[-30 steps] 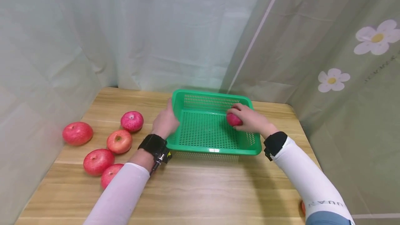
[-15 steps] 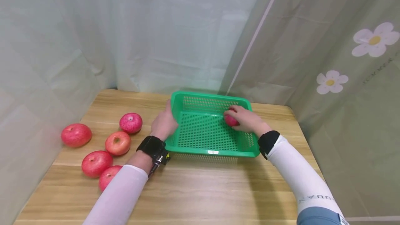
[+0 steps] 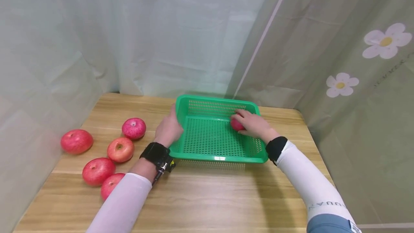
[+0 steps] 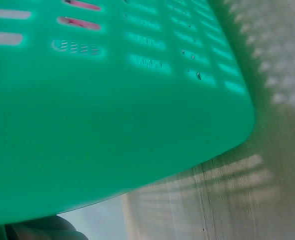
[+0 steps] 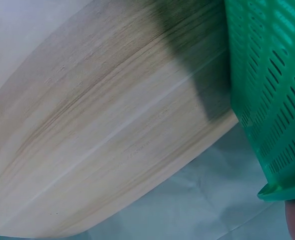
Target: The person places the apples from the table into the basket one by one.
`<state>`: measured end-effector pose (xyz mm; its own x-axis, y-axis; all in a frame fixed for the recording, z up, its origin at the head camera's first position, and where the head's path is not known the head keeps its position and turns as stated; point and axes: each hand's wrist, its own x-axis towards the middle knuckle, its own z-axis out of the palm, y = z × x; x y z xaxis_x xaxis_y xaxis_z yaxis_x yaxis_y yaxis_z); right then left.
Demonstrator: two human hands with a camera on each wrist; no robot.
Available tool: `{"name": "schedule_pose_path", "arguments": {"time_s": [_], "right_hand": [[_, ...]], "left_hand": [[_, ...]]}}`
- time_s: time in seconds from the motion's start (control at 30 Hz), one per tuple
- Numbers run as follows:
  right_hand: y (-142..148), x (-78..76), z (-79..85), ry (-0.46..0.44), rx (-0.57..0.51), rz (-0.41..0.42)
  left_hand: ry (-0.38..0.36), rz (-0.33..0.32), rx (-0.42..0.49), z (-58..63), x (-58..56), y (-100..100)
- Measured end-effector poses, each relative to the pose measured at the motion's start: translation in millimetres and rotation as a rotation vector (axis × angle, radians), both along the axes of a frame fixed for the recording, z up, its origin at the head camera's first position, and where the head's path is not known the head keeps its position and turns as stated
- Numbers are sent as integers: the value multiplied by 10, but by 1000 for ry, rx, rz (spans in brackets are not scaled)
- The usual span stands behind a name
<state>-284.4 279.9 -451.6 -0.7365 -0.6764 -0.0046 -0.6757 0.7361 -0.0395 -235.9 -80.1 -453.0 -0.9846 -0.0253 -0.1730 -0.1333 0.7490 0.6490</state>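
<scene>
A green plastic basket (image 3: pixel 200 159) with slotted walls stands toward the back of the table. My left hand (image 3: pixel 168 129) grips its left rim, the fingers partly hidden from the head view. In the left wrist view the basket wall (image 4: pixel 102 130) fills most of the frame, and dark fingers show at the lower left corner. Inside the basket, at its right end, my right hand (image 3: pixel 255 125) holds a red apple (image 3: pixel 237 124) from above, close to the basket floor. The right wrist view shows the outside of the basket (image 5: pixel 272 100), with only a sliver of hand below its rim.
Several apples lie loose on the wooden table (image 3: pixel 207 197) to the left: a speckled one (image 3: pixel 134 128), a paler one (image 3: pixel 120 149), and red ones (image 3: pixel 77 141) farther left and nearer. My left sleeve (image 3: pixel 123 204) partly covers one. Curtains (image 3: pixel 181 39) hang behind the table.
My right hand and the apple have shifted slightly left inside the basket, and the right forearm has swung left. An apple at the lower right has gone from view. My left hand stays on the rim.
</scene>
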Motion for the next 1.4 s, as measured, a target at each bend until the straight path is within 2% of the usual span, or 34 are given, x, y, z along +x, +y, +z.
{"name": "schedule_pose_path", "arguments": {"time_s": [0.5, 0.8, 1.4], "right_hand": [[19, -1, -54, 52, -7, 39], [6, 15, -38, 20, 38, 5], [-3, 10, -16, 14, 20, -1]], "left_hand": [[2, 4, -40, 9, 10, -1], [-6, 1, -52, 3, 4, 4], [-3, -8, -51, -14, -12, -11]]}}
